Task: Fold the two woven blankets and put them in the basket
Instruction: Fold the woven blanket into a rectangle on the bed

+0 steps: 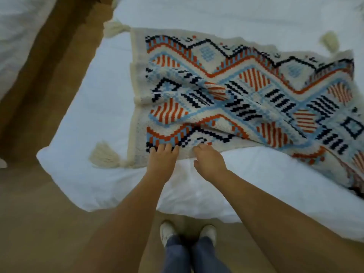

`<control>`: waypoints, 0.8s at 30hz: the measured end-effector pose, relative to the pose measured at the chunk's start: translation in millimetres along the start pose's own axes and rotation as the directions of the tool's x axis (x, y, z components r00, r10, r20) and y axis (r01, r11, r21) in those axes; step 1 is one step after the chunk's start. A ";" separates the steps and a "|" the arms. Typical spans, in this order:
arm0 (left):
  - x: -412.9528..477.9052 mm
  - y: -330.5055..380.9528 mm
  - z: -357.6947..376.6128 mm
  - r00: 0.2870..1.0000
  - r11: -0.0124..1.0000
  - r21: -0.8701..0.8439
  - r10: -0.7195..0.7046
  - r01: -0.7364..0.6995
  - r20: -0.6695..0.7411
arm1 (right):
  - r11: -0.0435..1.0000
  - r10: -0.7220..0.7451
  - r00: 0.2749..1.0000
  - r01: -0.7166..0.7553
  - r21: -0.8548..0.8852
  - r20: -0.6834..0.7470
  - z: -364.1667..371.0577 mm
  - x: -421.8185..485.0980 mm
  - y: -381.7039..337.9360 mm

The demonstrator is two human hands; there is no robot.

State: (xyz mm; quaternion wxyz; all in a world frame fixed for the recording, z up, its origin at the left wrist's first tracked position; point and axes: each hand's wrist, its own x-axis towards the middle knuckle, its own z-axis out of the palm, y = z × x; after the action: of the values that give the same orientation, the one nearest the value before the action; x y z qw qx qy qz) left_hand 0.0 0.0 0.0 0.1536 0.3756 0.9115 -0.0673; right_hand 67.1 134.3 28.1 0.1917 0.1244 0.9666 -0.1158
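A cream woven blanket (226,91) with orange, light blue and navy zigzag patterns lies spread on a white bed (94,107), rumpled through its middle. Cream tassels hang at its corners: near left (106,156), far left (116,28), far right (329,41). My left hand (163,156) rests on the blanket's near edge, fingers flat on the pattern. My right hand (208,160) is right beside it, fingers curled at the same edge; whether it pinches the fabric is unclear. No second blanket and no basket are in view.
The bed's corner points toward me, with brown wooden floor (39,213) to the left and below. Another white bed or bedding (17,36) fills the top left across a floor gap. My feet in white shoes (187,231) stand at the bed's edge.
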 end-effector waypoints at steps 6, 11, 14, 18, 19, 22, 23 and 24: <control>19.0 -20.9 18.0 0.999 0.999 0.020 0.032 -0.032 -0.003 | 0.975 -0.074 0.997 0.079 -0.209 0.028 18.1 30.4 -8.9; 17.1 -40.0 15.4 0.997 0.999 -0.001 0.046 -0.046 -0.055 | 0.977 -0.047 0.996 0.061 -0.203 0.071 16.7 40.1 -23.9; -1.1 -64.3 16.3 0.999 0.998 0.040 0.047 -0.046 -0.003 | 0.981 -0.137 0.978 0.156 -0.117 0.158 19.1 34.6 -46.1; -43.3 -106.7 21.6 0.993 0.996 0.083 -0.039 0.030 0.112 | 0.964 -0.266 0.942 0.262 0.049 0.204 35.6 10.0 -110.3; -55.1 -118.0 24.4 0.987 0.993 0.105 -0.064 0.049 0.145 | 0.957 -0.290 0.932 0.277 0.087 0.218 40.2 5.0 -128.4; -82.5 -144.2 29.5 0.974 0.983 0.169 -0.107 0.073 0.201 | 0.948 -0.314 0.909 0.288 0.132 0.275 49.1 0.5 -162.5; -86.3 -146.9 29.8 0.973 0.985 0.160 -0.100 0.067 0.210 | 0.955 -0.296 0.911 0.271 0.122 0.288 50.7 2.2 -165.2; -87.2 -145.5 28.4 0.973 0.991 0.123 -0.082 0.056 0.215 | 0.963 -0.268 0.914 0.245 0.112 0.305 52.0 4.2 -164.4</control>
State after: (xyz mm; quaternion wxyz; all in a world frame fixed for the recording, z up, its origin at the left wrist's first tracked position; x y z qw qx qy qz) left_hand -37.7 -167.8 3.0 0.2285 0.3424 0.8960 -0.1667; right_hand 34.3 -33.9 8.6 0.3231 -0.0169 0.9264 -0.1928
